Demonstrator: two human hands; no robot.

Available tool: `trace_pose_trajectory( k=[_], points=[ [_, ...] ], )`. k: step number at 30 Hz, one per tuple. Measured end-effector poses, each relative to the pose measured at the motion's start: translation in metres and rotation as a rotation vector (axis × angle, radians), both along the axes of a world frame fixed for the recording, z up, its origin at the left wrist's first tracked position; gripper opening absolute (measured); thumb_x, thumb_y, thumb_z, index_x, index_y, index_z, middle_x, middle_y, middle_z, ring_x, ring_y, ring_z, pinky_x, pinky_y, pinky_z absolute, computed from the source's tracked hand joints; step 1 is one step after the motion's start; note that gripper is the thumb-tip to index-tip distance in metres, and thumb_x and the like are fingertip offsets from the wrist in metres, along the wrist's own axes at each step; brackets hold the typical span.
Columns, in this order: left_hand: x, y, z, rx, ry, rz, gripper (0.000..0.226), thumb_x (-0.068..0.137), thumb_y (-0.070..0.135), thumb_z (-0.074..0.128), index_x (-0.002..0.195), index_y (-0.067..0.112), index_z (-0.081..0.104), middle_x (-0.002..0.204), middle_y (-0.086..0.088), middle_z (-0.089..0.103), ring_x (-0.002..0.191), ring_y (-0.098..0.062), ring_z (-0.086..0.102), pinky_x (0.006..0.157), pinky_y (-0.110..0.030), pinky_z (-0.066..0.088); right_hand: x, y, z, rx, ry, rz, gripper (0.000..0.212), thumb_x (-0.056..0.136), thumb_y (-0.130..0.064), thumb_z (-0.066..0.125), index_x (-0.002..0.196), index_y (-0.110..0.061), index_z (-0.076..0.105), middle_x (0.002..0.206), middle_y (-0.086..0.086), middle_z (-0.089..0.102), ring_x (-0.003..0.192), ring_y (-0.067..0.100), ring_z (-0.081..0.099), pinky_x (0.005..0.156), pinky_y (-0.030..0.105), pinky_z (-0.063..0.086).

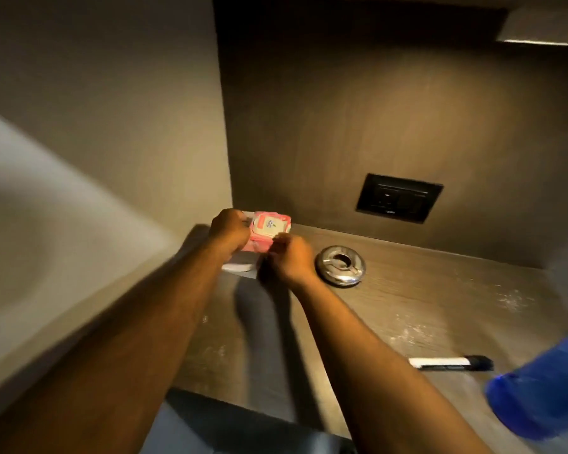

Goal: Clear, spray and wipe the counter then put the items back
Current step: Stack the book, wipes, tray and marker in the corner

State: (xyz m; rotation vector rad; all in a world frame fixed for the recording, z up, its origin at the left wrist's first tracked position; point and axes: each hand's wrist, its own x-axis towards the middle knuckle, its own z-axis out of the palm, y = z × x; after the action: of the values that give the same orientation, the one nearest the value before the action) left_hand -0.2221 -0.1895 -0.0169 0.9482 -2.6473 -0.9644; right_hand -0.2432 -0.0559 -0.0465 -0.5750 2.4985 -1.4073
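At the far left of the view, a pale blurred surface (30, 224) is seen beside the wall, and what it is cannot be told. Next to it, in the back left corner of the brown counter (407, 306), a pink packet (271, 229) with a white label is held between both hands. The left hand (228, 229) is pressed against the left side of the packet, with its fingers curled round that side. Under the packet a flat white thing (238, 267) is partly seen on the counter; whether the packet rests on it or is lifted above it cannot be told. The right hand (287, 258) is placed at the near right side of the packet, and its fingers are bent onto the packet's edge, so the packet is clamped from both sides. Just to the right of this hand, but apart from it, a round shiny metal ashtray (340, 265) is standing on the counter. On the back wall above it, a black socket plate (399, 197) is mounted. Further right, near the front edge, a marker (450, 362) with a white body and a black cap is lying flat. Some pale dusty marks (512, 301) are seen on the counter behind the marker. At the right edge of the view, a blurred blue object (545, 391) is visible, close to the camera.
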Motion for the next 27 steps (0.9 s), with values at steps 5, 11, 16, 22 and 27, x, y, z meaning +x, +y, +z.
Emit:
trace_pose_trajectory(
  k=[5, 11, 16, 22, 27],
  points=[
    [0.037, -0.032, -0.028, -0.260, -0.316, -0.191, 0.040, 0.092, 0.027, 0.058, 0.131, 0.016, 0.058, 0.132, -0.011, 0.060, 0.116, -0.031, 0.058, 0.093, -0.032, 0.045, 0.014, -0.037, -0.032, 0.162, -0.067, 0.056, 0.019, 0.091, -0.012, 0.056, 0.102, -0.010, 0.071, 0.103, 0.008, 0.071, 0.098, 0.024, 0.067, 0.060, 0.014, 0.046],
    [0.028, -0.036, -0.051, -0.199, -0.330, -0.040, 0.034, 0.098, 0.026, 0.048, 0.124, 0.004, 0.057, 0.126, -0.018, 0.060, 0.113, -0.035, 0.059, 0.095, -0.038, 0.046, 0.008, -0.055, -0.048, 0.277, 0.066, 0.043, 0.017, 0.088, -0.020, 0.064, 0.104, -0.024, 0.071, 0.106, -0.001, 0.071, 0.095, 0.017, 0.065, 0.083, 0.033, 0.056],
    [0.004, -0.038, -0.049, -0.024, -0.315, 0.148, 0.042, 0.091, 0.034, 0.056, 0.124, 0.010, 0.045, 0.123, -0.016, 0.059, 0.110, -0.037, 0.060, 0.093, -0.046, 0.047, -0.015, -0.075, -0.037, 0.689, 0.264, 0.290, 0.035, 0.092, -0.033, 0.058, 0.126, -0.027, 0.061, 0.139, 0.012, 0.051, 0.135, 0.037, 0.038, 0.113, 0.052, 0.031],
    [-0.011, -0.030, -0.028, -0.133, -0.403, 0.049, 0.066, 0.076, 0.042, 0.075, 0.129, 0.013, 0.049, 0.131, -0.011, 0.057, 0.119, -0.032, 0.056, 0.096, -0.039, 0.045, -0.029, 0.006, -0.017, 0.444, 0.223, -0.044, 0.046, 0.095, -0.034, 0.052, 0.134, -0.010, 0.050, 0.142, 0.020, 0.046, 0.135, 0.038, 0.038, 0.110, 0.047, 0.036],
    [-0.013, 0.004, -0.024, -0.342, -0.219, -0.129, 0.027, 0.093, 0.022, 0.049, 0.113, 0.009, 0.061, 0.118, -0.017, 0.063, 0.106, -0.037, 0.061, 0.087, -0.044, 0.050, -0.038, 0.089, -0.021, 0.551, 0.077, -0.615, 0.040, 0.092, -0.039, 0.056, 0.117, -0.009, 0.062, 0.122, 0.018, 0.058, 0.110, 0.037, 0.056, 0.089, 0.044, 0.049]
  ],
)
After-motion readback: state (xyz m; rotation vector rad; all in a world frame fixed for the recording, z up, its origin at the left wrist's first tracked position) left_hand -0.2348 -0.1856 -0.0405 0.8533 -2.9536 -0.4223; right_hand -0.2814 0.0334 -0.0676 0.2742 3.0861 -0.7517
